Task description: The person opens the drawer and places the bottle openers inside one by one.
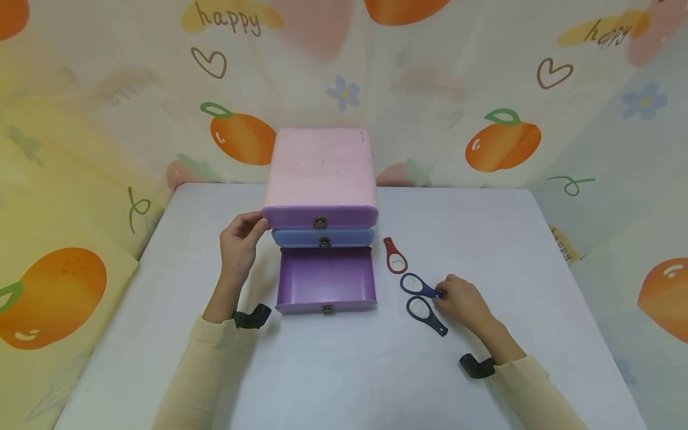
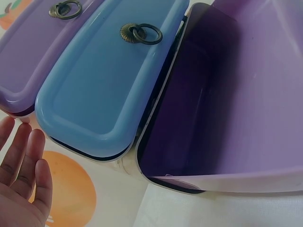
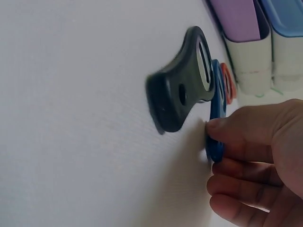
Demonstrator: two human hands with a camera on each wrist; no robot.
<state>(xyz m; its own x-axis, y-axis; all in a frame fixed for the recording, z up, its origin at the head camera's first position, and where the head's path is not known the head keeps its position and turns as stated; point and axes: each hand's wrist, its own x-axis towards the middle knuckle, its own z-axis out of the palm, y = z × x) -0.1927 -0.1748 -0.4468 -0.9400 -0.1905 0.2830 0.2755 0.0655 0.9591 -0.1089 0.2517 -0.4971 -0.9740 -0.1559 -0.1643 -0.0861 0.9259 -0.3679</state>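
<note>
A small drawer cabinet (image 1: pixel 322 170) with a pink shell stands at the back; its purple bottom drawer (image 1: pixel 327 309) is pulled out, and no contents show inside. My left hand (image 1: pixel 236 248) touches the cabinet's upper left side with fairly straight fingers, beside the closed purple top drawer (image 2: pixel 35 52). Over on the right, my right hand (image 1: pixel 464 303) pinches the handle of a blue magnifying glass (image 1: pixel 430 291) between thumb and fingers. Close by lie a black magnifying glass (image 1: pixel 432 321), nearer me, and a red magnifying glass (image 1: pixel 389 248), nearer the cabinet.
Between the purple drawers sits a closed blue drawer (image 2: pixel 104 90) with a ring pull. White cloth (image 1: pixel 344 376) covers the table, and a fruit-print curtain (image 1: pixel 430 101) hangs behind it. Each wrist wears a black camera mount, such as the right one (image 1: pixel 476 366).
</note>
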